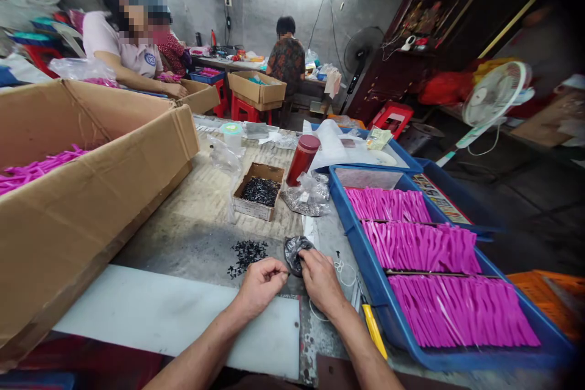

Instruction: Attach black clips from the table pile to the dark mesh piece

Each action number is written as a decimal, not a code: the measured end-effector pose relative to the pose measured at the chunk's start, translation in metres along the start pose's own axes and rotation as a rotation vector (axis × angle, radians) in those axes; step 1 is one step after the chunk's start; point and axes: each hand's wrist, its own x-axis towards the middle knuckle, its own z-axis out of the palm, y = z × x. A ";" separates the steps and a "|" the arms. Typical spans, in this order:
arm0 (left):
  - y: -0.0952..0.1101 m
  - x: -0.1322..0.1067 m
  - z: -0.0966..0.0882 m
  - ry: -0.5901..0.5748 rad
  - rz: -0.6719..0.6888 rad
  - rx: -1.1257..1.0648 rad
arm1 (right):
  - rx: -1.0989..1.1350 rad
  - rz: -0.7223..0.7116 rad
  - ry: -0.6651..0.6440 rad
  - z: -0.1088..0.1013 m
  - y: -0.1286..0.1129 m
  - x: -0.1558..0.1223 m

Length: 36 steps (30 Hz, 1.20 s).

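My left hand (261, 285) is closed in a pinch, with a small dark piece barely showing at its fingertips; its kind is too small to tell. My right hand (321, 283) has its fingers bunched at the opening of a small black plastic bag (292, 250), and what they grip is hidden. Left of the bag, a loose pile of small black parts (247, 256) lies on the worn table (183, 219). Below my left hand is a whitish flat board (183, 317).
A blue tray (351, 228) holds rows of magenta strips (425, 250). Beside it lies a yellow-handled tool (373, 330). Beyond stand a small box (253, 208) of dark pins, a red canister (302, 158) and clear bags (308, 195). A large carton (100, 207) blocks the left. Two co-workers sit further back.
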 end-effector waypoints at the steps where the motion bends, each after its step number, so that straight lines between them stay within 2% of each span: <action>1: 0.000 0.000 0.000 -0.001 0.000 -0.005 | 0.015 0.004 0.003 0.000 0.000 0.000; 11: 0.000 0.001 0.001 -0.010 -0.046 -0.072 | 0.285 0.123 0.089 -0.003 0.001 0.000; 14: 0.001 0.002 0.001 -0.013 -0.078 -0.144 | 0.540 0.237 0.147 -0.006 -0.002 -0.001; 19: -0.002 0.002 -0.002 -0.047 -0.167 -0.352 | 1.152 0.478 0.215 -0.009 -0.017 -0.007; 22: -0.005 0.002 -0.003 -0.059 -0.222 -0.481 | 1.318 0.536 0.206 -0.007 -0.030 -0.012; 28: -0.008 0.002 -0.003 -0.064 -0.242 -0.648 | 1.455 0.575 0.218 0.005 -0.043 -0.016; 36: -0.003 0.001 -0.003 -0.147 -0.249 -0.658 | 1.404 0.519 0.217 0.004 -0.041 -0.013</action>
